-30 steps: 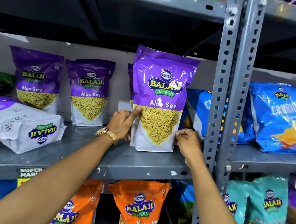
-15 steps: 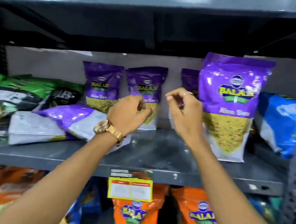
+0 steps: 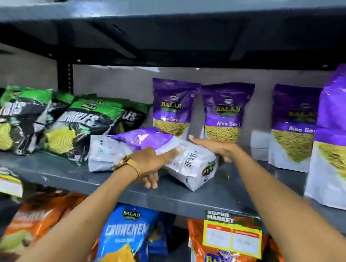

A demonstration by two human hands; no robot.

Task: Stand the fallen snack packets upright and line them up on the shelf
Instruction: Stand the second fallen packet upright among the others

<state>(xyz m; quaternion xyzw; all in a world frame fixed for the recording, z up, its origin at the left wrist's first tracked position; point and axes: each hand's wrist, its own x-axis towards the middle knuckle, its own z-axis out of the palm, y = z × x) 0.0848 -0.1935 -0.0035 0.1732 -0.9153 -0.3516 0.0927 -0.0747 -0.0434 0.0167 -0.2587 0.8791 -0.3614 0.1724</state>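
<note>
The left hand [image 3: 150, 163] lies on the front of the fallen packet [image 3: 187, 164], thumb stretched flat across its white back panel and the other fingers curled below its edge; whether it truly grips cannot be told. The right hand [image 3: 219, 149] reaches over the packet's far side, palm down, fingers spread and straight, touching the glossy film. A gold watch [image 3: 125, 162] circles the left wrist. The packet is a crinkled purple-and-white plastic pouch lying on its face on the grey metal shelf [image 3: 225, 196], barcode up. Behind it stand upright purple packets [image 3: 173, 107], flat-bottomed and shiny. To the left, green-and-black bags [image 3: 68, 124] slump in a heap.
</note>
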